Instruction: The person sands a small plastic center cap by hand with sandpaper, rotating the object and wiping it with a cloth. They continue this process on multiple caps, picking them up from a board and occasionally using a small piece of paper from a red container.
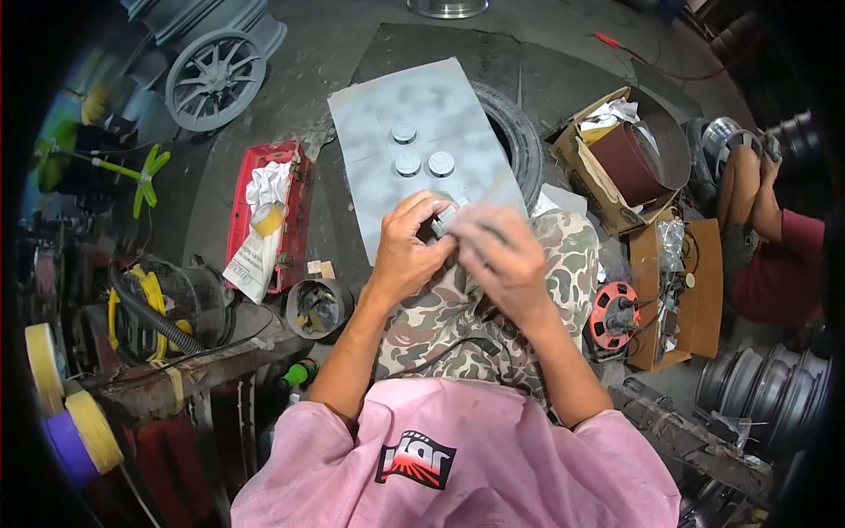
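Note:
My left hand (pixel 411 244) is closed around a small grey round part (pixel 446 217), held above my lap at the near edge of a grey-painted board (pixel 414 97). Right beside it, my right hand (pixel 502 255) is blurred by motion, its fingers bent towards the part; whether they hold anything is hidden. On the board lie three round grey caps: one at the back (pixel 403 134), one at the front left (pixel 407 164) and one at the front right (pixel 441 164).
A red toolbox (pixel 249 189) and a round tin (pixel 319 308) stand left. Behind the board lies a tyre (pixel 519 132). Cardboard boxes (pixel 704 290) and a red cable reel (pixel 613 315) are right, where another person's arm and sleeve (pixel 783 282) show.

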Motion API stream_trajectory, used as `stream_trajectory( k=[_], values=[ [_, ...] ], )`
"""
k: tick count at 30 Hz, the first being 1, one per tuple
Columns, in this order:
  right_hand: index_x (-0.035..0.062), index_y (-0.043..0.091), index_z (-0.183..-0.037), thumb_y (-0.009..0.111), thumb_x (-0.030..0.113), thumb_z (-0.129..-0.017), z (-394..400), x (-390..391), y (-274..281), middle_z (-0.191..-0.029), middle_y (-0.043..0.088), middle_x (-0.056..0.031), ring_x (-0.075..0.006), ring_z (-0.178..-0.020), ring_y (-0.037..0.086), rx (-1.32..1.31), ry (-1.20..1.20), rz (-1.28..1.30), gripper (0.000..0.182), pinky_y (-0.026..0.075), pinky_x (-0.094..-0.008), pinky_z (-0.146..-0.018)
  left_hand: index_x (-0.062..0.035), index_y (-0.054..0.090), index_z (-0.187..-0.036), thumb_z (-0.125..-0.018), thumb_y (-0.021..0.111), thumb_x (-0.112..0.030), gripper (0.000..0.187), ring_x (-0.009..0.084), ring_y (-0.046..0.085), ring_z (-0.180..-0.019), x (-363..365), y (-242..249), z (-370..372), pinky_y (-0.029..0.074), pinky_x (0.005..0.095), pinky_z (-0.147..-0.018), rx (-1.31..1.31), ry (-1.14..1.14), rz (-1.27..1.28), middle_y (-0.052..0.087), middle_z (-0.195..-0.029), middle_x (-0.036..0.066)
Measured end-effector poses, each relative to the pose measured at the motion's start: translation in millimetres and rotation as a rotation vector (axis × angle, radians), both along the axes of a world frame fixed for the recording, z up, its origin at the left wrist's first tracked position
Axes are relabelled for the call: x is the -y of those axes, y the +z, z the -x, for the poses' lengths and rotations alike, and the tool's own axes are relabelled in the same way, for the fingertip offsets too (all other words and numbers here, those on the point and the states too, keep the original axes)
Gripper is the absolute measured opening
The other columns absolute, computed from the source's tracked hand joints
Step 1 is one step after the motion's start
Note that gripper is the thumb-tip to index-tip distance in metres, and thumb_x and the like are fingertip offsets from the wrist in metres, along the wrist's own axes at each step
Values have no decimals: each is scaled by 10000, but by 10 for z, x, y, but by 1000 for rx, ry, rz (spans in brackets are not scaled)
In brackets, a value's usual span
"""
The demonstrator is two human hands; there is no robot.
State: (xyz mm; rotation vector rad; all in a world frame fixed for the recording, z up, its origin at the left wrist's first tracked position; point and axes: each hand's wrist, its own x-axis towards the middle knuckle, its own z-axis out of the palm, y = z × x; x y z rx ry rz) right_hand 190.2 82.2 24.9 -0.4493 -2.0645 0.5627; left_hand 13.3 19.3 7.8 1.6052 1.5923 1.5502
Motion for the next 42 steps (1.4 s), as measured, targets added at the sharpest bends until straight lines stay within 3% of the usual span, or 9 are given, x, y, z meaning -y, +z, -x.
stream_trajectory(
  k=[5, 14, 17, 21, 23, 26, 32, 37, 42],
  values=[
    [1, 825, -1154, 760, 18, -949, -59, -112, -157, -1071, 771, -114, -252, -984, 746, -21, -107, 903, 216, 589, -361, -899, 40, 733, -1042, -844, 827, -7, 224, 146, 641, -803, 6, 49, -25, 519, 304, -738, -70, -5, 5, 665, -894, 71],
    [13, 816, -1166, 759, -7, -912, 29, -28, 57, -1081, 754, -99, -251, -1053, 733, 44, -64, 103, 262, 595, -379, -926, 39, 704, -1009, -806, 853, -49, 268, 320, 666, -811, -9, 25, -7, 541, 407, -777, -45, -3, 29, 683, -903, 138],
    [9, 811, -1212, 712, 101, -1045, -15, -111, -130, -1045, 790, -54, -109, -964, 707, -128, -69, 1155, 215, 566, -313, -874, 56, 723, -1055, -801, 844, -8, 288, 153, 651, -806, 7, 13, 2, 524, 308, -740, -107, 3, 33, 672, -901, 80],
    [3, 809, -1182, 722, 60, -1011, -11, -109, -94, -1050, 783, -73, -147, -958, 738, -120, -69, 1151, 201, 580, -324, -863, 43, 722, -1029, -800, 855, -14, 270, 177, 653, -843, -19, 18, 15, 526, 328, -785, -74, -7, 64, 681, -914, 86],
    [4, 810, -1140, 725, 21, -978, 25, -19, 90, -1051, 774, -96, -205, -943, 763, -20, -82, 283, 184, 594, -334, -874, 12, 702, -997, -801, 870, -78, 273, 293, 655, -898, -27, 28, 14, 518, 393, -849, -184, 20, 24, 683, -922, 111],
    [11, 811, -1103, 725, -7, -948, 40, 21, 68, -1050, 763, -121, -261, -934, 775, -17, -162, 269, 178, 604, -350, -886, 5, 702, -997, -802, 885, -95, 286, 291, 650, -940, -67, -34, 26, 508, 394, -884, -168, 5, -9, 701, -950, 92],
    [-2, 807, -1209, 729, 69, -1046, -35, -70, -262, -1071, 779, -13, -103, -962, 716, -245, 42, 1301, 194, 586, -297, -869, 26, 713, -991, -845, 845, -11, 201, 193, 678, -869, -22, -19, -2, 536, 332, -803, 68, -51, 10, 731, -955, 90],
    [-1, 782, -1186, 791, -11, -883, 17, 19, 70, -1096, 755, -109, -288, -1053, 731, 17, 1, 45, 304, 598, -398, -921, 23, 718, -969, -796, 866, -49, 239, 302, 694, -831, -39, -28, -19, 545, 388, -791, 1, -9, 1, 708, -905, 117],
    [-6, 787, -1166, 792, -9, -875, 25, 8, -45, -1106, 746, -127, -285, -1101, 725, 18, -61, 45, 291, 595, -401, -947, 26, 725, -962, -801, 860, -42, 222, 295, 691, -823, -24, 6, -31, 542, 382, -774, 2, -12, -21, 704, -897, 117]
  ],
)
